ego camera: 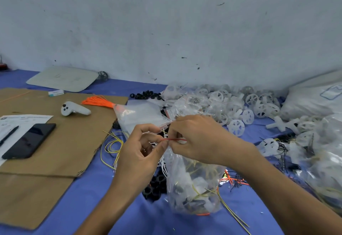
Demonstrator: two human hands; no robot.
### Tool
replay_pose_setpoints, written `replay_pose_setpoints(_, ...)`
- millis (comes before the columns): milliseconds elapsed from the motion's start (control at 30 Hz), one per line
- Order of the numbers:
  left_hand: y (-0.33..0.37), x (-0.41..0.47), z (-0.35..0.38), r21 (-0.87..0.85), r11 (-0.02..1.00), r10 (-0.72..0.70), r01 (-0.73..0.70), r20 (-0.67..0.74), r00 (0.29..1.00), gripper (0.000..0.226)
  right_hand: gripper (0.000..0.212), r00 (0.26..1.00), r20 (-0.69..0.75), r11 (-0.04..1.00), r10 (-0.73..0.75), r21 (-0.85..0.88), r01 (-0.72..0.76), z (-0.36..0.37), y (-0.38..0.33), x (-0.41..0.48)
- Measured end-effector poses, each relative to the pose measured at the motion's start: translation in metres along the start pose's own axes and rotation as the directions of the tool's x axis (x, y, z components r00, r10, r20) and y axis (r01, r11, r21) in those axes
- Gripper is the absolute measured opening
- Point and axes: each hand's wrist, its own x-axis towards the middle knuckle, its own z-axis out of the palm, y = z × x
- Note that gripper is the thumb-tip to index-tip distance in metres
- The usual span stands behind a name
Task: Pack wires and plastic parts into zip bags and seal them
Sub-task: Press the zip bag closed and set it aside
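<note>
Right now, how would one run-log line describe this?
clear plastic zip bag: holds yellow wires, dark plastic parts | left hand: pinches red zip strip | right hand: pinches same strip | step: sealing

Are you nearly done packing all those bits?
Not nearly. Filled bags already lie heaped on the right. Right now the left hand and right hand pinch the red zip of a full bag, seemingly sealing it. Left to pack: many white wheels, black rings and yellow wires.
</note>
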Motion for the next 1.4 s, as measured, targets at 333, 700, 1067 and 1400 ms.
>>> replay_pose_setpoints(333,-0.001,-0.001,-0.003,0.013,1.000,-0.015,0.015,0.000,1.000,0.026,0.014,0.995,-0.097,0.999,-0.016,-0.051,0.012,0.008,0.005,-0.014)
replay_pose_setpoints(700,-0.005,-0.003,-0.004,0.021,0.999,-0.025,0.026,-0.026,0.999,0.026,0.008,0.994,-0.104,0.999,0.030,-0.040,-0.035,0.010,0.012,-0.024)
replay_pose_setpoints(1067,-0.014,-0.001,-0.009,0.036,0.998,-0.049,0.050,-0.037,0.998,0.028,0.016,0.987,-0.136,0.996,0.086,0.004,-0.087,0.011,0.031,-0.035)
replay_pose_setpoints(1400,-0.015,-0.003,-0.009,0.043,0.999,-0.032,0.033,-0.024,0.999,0.029,0.015,0.982,-0.132,0.989,0.136,0.073,-0.127,0.009,0.038,-0.042)
